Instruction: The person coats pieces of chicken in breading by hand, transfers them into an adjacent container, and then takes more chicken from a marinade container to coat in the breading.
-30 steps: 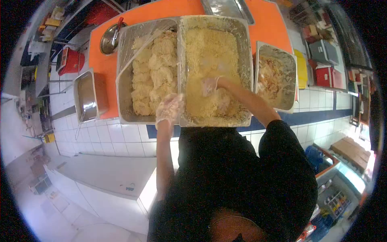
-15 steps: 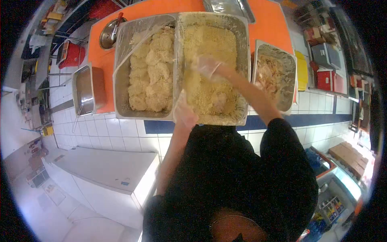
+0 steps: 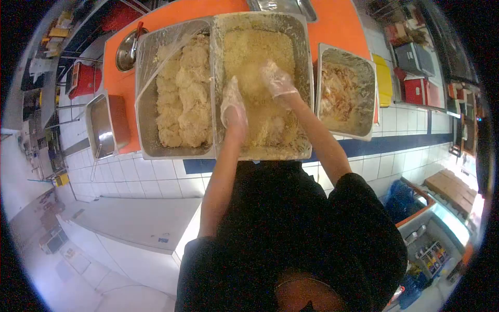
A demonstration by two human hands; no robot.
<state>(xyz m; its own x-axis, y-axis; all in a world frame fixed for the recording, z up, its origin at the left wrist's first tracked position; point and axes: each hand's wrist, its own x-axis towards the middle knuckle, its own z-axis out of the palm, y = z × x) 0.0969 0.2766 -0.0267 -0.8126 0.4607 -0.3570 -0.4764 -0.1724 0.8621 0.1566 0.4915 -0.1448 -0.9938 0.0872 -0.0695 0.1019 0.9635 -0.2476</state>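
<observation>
A deep metal tray (image 3: 304, 57) holds yellowish crumbs (image 3: 254, 47), with a lumpy coated piece low in it. My left hand (image 3: 234, 106), in a clear crumb-covered glove, is over the tray's left side, its fingers stretched upward. My right hand (image 3: 278, 80), gloved too, is over the middle of the crumbs with its fingers apart. Neither hand shows anything in it. Close on the left stands a second tray (image 3: 148, 104), partly under clear film, with coated pieces (image 3: 192, 93) piled in it. On the right, a smaller tray (image 3: 358, 130) contains pale wet pieces (image 3: 340, 91).
An orange table (image 3: 338, 26) bears the trays. At its left are a round metal bowl (image 3: 125, 54) with a red-handled tool and a small metal container (image 3: 117, 119). Another metal tray (image 3: 306, 8) lies at the far edge. A white cabinet (image 3: 140, 221) stands lower left.
My left hand has moved from the rim between the two large trays up into the crumb tray. My right hand has moved up and slightly right, its fingers now spread. The view has shifted slightly.
</observation>
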